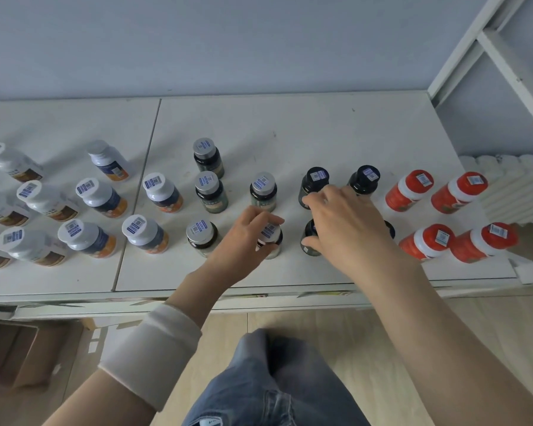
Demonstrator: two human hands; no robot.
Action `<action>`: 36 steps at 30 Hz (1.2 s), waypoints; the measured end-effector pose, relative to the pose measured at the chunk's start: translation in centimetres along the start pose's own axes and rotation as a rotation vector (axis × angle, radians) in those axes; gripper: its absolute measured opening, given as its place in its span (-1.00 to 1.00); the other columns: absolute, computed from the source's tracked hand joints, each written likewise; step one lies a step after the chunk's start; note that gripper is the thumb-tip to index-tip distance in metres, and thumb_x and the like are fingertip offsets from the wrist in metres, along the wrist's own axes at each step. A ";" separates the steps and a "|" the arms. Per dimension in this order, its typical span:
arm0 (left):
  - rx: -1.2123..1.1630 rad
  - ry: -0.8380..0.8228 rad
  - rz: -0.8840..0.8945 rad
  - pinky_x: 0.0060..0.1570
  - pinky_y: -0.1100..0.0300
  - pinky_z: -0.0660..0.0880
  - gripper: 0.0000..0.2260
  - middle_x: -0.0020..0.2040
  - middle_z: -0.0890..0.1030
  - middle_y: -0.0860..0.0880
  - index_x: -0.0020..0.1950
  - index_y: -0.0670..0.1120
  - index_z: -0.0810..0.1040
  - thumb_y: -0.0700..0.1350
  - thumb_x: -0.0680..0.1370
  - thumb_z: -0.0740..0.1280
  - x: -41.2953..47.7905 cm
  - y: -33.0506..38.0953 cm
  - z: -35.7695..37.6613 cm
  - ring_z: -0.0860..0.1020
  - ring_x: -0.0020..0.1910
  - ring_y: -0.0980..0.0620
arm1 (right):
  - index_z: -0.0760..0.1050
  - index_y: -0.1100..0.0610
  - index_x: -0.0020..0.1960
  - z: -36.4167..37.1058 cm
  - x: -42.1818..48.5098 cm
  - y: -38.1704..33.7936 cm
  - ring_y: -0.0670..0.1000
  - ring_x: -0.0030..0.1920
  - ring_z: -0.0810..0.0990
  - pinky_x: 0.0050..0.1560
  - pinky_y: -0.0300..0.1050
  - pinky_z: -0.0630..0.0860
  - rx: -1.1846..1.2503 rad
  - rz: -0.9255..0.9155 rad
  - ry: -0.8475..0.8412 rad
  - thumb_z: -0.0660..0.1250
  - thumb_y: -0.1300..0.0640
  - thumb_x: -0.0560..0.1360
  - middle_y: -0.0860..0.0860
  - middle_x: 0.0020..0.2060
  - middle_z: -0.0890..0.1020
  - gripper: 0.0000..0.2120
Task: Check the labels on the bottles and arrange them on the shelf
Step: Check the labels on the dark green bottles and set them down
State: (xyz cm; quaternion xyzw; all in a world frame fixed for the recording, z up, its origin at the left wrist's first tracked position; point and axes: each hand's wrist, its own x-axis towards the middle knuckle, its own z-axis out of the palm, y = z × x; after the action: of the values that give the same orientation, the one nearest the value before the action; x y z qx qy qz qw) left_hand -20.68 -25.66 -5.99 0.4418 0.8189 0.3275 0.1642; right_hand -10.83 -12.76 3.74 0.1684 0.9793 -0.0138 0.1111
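Bottles (211,192) in rows all over the white worktop (290,124), each cap stickered with a barcode. The left hand (243,238) has its fingers (268,218) curled over a grey-capped bottle (271,241) in the front row and grips it from above. The bottle looks to be standing on the worktop. The right hand (342,219) is clamped over a black-capped bottle (310,238) just right of that one, thumb on its near side, fingers wrapped behind it. Red bottles (410,192) sit further right of those fingers, and white-capped bottles (96,195) are way off to the left.
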 end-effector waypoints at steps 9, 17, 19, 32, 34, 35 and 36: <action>0.292 0.183 0.020 0.14 0.03 0.43 -0.48 0.26 0.47 -0.08 0.31 -0.07 0.42 -0.03 0.39 0.47 -1.9 -0.7 -2.6 0.42 0.26 -0.11 | 0.27 0.15 0.30 0.3 0.5 -0.5 0.16 0.21 0.38 0.13 -0.01 0.33 0.000 -0.087 -0.001 0.29 -0.08 0.48 0.11 0.20 0.41 -0.50; 0.214 0.207 -0.303 -0.07 0.20 0.44 -0.69 0.14 0.49 -0.07 0.20 -0.05 0.48 -0.08 0.48 0.39 -4.3 -4.2 -5.5 0.49 0.05 -0.09 | 0.28 0.03 0.37 0.0 0.6 -3.7 0.02 0.27 0.38 0.14 -0.11 0.37 0.282 -0.223 0.091 0.21 -0.03 0.55 -0.02 0.27 0.40 -0.58; -0.069 0.300 -0.389 -0.17 0.46 0.37 -0.76 0.04 0.52 -0.05 0.12 -0.03 0.49 -0.13 0.48 0.39 -4.5 -4.1 -7.0 0.51 -0.09 0.01 | 0.31 0.01 0.36 0.3 0.6 -5.0 -0.06 0.25 0.43 0.14 -0.13 0.44 0.536 -0.200 0.148 0.23 -0.03 0.53 -0.06 0.28 0.41 -0.58; -0.907 0.095 -0.142 -0.10 0.16 0.56 -0.68 -0.01 0.62 -0.05 0.10 -0.07 0.48 0.05 0.41 0.31 -7.6 -4.7 -13.1 0.59 -0.03 0.01 | 0.39 -0.02 0.12 3.4 0.7 -12.3 -0.20 -0.01 0.59 -0.07 -0.32 0.54 1.598 -0.099 0.123 0.36 0.18 0.38 -0.04 0.03 0.54 -0.65; -0.951 0.069 -0.089 -0.07 0.15 0.55 -0.73 0.04 0.61 -0.05 0.11 -0.04 0.50 -0.04 0.43 0.33 -7.8 -5.1 -13.4 0.58 0.03 0.01 | 0.35 0.05 0.16 3.6 0.5 -12.8 -0.10 -0.05 0.63 -0.14 -0.26 0.57 1.755 -0.070 0.048 0.44 0.07 0.36 0.03 0.05 0.53 -0.56; -0.948 0.058 -0.057 -0.02 0.11 0.54 -0.74 0.09 0.61 -0.04 0.12 -0.01 0.51 -0.07 0.44 0.34 -7.8 -5.2 -13.5 0.56 0.10 -0.01 | 0.34 0.10 0.16 3.6 0.5 -12.9 -0.02 -0.10 0.65 -0.19 -0.20 0.58 1.827 -0.051 0.006 0.48 0.00 0.32 0.08 0.04 0.54 -0.48; -0.925 0.047 -0.034 0.05 0.06 0.52 -0.73 0.16 0.59 -0.05 0.13 0.00 0.51 -0.07 0.44 0.36 -7.8 -5.4 -13.5 0.54 0.17 -0.03 | 0.33 0.11 0.15 3.6 0.4 -12.8 0.02 -0.15 0.66 -0.23 -0.17 0.58 1.860 -0.039 -0.013 0.50 0.02 0.31 0.10 0.02 0.55 -0.47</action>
State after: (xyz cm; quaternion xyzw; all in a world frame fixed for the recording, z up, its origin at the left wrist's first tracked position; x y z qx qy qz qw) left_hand -27.19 -39.58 0.07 0.3011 0.5972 0.6658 0.3308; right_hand -14.67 -24.96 -0.01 0.1733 0.5763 -0.7961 -0.0633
